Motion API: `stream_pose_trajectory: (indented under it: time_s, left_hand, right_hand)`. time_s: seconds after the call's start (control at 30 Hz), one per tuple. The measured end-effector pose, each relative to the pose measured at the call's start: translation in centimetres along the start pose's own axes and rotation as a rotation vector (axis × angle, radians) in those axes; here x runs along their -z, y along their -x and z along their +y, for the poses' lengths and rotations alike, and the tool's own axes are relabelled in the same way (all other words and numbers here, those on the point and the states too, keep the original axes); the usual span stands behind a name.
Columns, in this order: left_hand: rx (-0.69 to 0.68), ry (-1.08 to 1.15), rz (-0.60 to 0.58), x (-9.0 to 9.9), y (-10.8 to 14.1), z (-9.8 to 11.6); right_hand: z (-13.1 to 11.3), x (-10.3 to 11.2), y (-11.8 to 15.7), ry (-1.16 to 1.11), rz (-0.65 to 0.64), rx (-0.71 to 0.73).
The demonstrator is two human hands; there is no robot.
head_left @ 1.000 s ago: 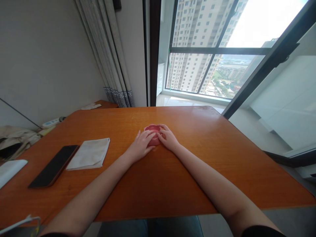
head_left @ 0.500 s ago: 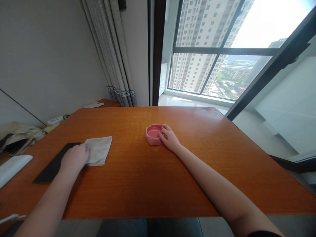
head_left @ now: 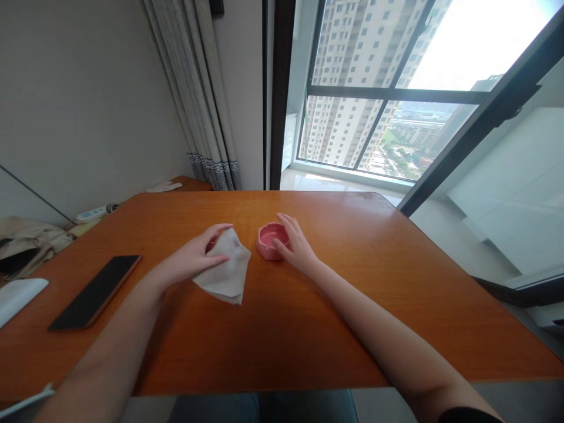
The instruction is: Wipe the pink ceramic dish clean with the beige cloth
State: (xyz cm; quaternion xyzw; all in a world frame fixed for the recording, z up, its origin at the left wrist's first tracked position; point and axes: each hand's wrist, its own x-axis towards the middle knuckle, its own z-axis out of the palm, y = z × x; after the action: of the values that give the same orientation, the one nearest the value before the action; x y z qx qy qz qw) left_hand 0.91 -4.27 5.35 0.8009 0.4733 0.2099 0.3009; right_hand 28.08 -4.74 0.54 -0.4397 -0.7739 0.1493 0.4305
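A light grey cloth [head_left: 229,270] hangs from my left hand [head_left: 198,252], whose thumb and fingers grip it just left of a pink dish. The pink dish [head_left: 268,249] has a scalloped rim and sits on the wooden table [head_left: 264,335]. My right hand [head_left: 297,245] is at the dish's right side, fingers apart, with the thumb over the near rim and the other fingers at the far right edge. Whether the fingertips press on the dish is hard to tell.
A black flat slab [head_left: 97,294] lies on the table at the left. Beyond it are a white object [head_left: 22,296], a power strip [head_left: 91,214] and a beige cloth bundle [head_left: 33,241]. A large window stands behind the table.
My left hand has lifted the cloth off the table and carried it right, close to the dish. The black slab is now uncovered. My right hand's fingers have spread wider at the dish.
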Motion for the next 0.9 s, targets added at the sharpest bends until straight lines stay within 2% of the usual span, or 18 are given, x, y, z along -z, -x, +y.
stream_pose_trajectory:
  time_s: [0.07,0.17,0.23,0.3,0.33,0.37,0.4,0.43,0.47,0.5,0.53,0.57,0.63,0.7,0.73,0.8,0.9]
  left_hand:
    - [-0.093,0.047,-0.125,-0.7,-1.1,3.2]
    - [-0.199,0.177,-0.123,-1.7,-3.3,5.6]
    - [-0.219,0.303,-0.013,-2.9,-5.0,5.3]
    - [-0.19,0.429,0.189,-4.8,-6.7,3.8]
    - [-0.155,0.48,0.327,-5.9,-7.4,2.8]
    - [-0.101,0.511,0.47,-7.1,-8.0,1.8]
    - [-0.037,0.512,0.585,-8.3,-8.4,0.7]
    - [0.016,0.495,0.636,-9.4,-8.7,-0.3]
    - [0.05,0.473,0.641,-10.4,-8.9,-1.1]
    - [0.063,0.447,0.614,-11.2,-9.0,-1.7]
    - [0.057,0.417,0.562,-11.9,-8.9,-2.1]
    - [0.042,0.383,0.502,-12.3,-8.9,-2.4]
    - [0.017,0.306,0.403,-12.7,-8.6,-2.4]
    - [0.015,0.239,0.352,-12.8,-8.4,-2.2]
    - [0.018,0.22,0.344,-12.8,-8.3,-2.1]
    - [0.017,0.205,0.347,-12.7,-8.2,-2.0]
    - [0.024,0.206,0.355,-12.7,-8.2,-2.0]
  right_hand:
    - [-2.3,0.1,-0.1,-0.162,-0.145,-0.064]
    - [-4.1,1.0,-0.5,-0.422,-0.308,-0.282]
    - [-3.9,2.2,-0.9,-0.588,-0.385,-0.376]
    - [-3.0,3.5,-1.5,-0.717,-0.416,-0.441]
    - [-2.4,4.2,-1.8,-0.747,-0.368,-0.474]
    - [-1.9,4.7,-2.1,-0.757,-0.264,-0.503]
    - [-1.5,5.0,-2.4,-0.725,-0.112,-0.511]
    - [-1.2,5.1,-2.6,-0.642,0.059,-0.484]
    - [-1.0,5.1,-2.7,-0.523,0.209,-0.423]
    - [-0.8,4.9,-2.7,-0.38,0.298,-0.334]
    - [-0.7,4.5,-2.7,-0.226,0.311,-0.23]
    - [-0.6,4.0,-2.5,-0.073,0.252,-0.127]
    - [-0.5,2.7,-2.0,0.179,0.001,0.013]
    - [-0.3,1.4,-1.3,0.339,-0.24,0.05]
    - [-0.1,0.8,-0.9,0.392,-0.311,0.055]
    - [0.1,0.0,-0.3,0.476,-0.355,0.075]
    - [0.7,-0.3,0.0,0.56,-0.34,0.107]
